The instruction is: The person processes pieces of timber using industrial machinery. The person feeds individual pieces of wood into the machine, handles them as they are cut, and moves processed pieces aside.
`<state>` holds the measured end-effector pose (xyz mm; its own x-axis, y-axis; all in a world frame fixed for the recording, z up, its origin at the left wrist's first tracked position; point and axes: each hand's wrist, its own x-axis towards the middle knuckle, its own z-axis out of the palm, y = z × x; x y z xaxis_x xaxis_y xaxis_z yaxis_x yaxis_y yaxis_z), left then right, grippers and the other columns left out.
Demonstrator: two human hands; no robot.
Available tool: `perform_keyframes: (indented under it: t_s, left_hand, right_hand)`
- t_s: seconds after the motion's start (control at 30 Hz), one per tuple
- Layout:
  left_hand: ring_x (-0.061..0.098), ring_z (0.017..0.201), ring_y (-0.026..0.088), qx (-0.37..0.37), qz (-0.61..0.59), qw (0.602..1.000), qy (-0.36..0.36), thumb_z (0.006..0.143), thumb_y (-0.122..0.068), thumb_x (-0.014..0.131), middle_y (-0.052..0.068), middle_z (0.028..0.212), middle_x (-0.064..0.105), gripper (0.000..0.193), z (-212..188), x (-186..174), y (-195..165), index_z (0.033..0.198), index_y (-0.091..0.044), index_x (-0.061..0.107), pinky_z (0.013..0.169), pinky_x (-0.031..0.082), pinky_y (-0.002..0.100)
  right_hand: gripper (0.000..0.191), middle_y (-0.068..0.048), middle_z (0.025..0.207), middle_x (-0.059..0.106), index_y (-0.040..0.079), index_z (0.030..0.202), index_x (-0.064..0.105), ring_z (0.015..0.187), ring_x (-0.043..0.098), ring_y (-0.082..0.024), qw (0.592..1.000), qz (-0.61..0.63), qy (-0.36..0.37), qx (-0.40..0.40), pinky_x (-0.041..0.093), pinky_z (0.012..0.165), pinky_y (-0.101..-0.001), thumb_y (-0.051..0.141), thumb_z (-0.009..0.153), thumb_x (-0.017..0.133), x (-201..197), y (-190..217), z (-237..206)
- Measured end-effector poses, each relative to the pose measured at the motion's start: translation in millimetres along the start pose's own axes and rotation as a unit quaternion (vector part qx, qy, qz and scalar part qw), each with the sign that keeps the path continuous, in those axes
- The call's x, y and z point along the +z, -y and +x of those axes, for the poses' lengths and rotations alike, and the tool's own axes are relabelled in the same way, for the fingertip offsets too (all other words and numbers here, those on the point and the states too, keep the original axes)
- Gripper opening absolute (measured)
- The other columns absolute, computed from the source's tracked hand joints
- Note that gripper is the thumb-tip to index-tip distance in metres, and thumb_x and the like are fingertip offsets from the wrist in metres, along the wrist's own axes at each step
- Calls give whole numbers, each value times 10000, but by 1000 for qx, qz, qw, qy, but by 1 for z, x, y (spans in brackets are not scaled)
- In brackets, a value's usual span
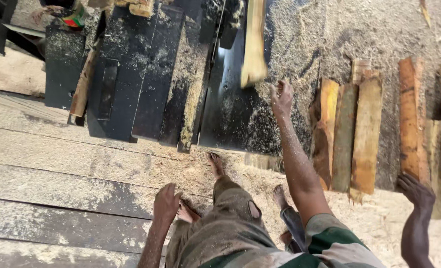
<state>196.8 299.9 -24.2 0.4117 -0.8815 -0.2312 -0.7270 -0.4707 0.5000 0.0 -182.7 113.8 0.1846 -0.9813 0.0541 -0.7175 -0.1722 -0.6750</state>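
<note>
My right hand [282, 97] is stretched out ahead, dusted with sawdust, fingers loosely apart and holding nothing. Just above it a pale length of wood [254, 44] hangs blurred in the air over the dark metal plates [146, 74], apart from my fingers. My left hand [166, 202] hangs low beside my knee in camouflage trousers [233, 208], fingers relaxed and bent, nothing in it. My bare foot [215, 165] stands on the sawdust.
Several rough wooden slabs [367, 134] lie side by side at the right on sawdust. Another person's hand [417, 191] reaches to a slab [410, 119] there. Dusty floor planks [56, 193] fill the left. A second bare foot [280, 194] is near my leg.
</note>
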Motion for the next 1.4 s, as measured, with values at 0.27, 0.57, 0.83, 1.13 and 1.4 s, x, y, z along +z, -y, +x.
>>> perform_keyframes:
  t_s: [0.27,0.57,0.83,1.13,1.4]
  left_hand:
    - [564,1300,397,-3,-224,972,68,917,-435,753,233,1435,581,681,0,-1,-76,1408,-3,564,1055,467,523]
    - [765,1108,364,-117,-411,889,166,958,-714,572,240,1174,775,824,-90,60,-47,1324,15,687,1018,557,418]
    - [649,1171,428,-157,-429,885,90,998,-570,594,273,1262,691,652,-83,41,-9,1374,-37,578,988,514,459]
    - [313,1439,448,-68,-126,981,132,767,-764,652,303,1510,342,1181,64,-35,-42,1523,48,247,1189,279,522]
    - [7,1634,417,175,144,968,-104,1091,-630,439,335,1716,60,997,229,-54,-102,1611,146,91,1354,54,524]
  right_hand:
    - [1134,-373,1635,189,-92,1626,28,1515,235,-514,980,-156,-27,-121,150,1253,-659,449,940,751,52,23,-112]
    - [989,-304,1593,312,30,1657,87,1486,376,-440,988,18,105,-114,364,1259,-620,460,1003,691,109,22,-387]
    - [1211,-406,1595,231,-11,1631,-55,1377,412,-528,986,70,115,-101,511,1034,-623,531,913,757,161,52,-376]
    - [1209,-394,1535,324,-54,1620,-42,1333,477,-552,981,5,182,-68,539,984,-606,576,916,713,157,117,-228]
    - [1168,-392,1552,314,-90,1590,-100,1302,542,-491,985,-26,142,-98,612,938,-521,582,969,626,156,150,-82]
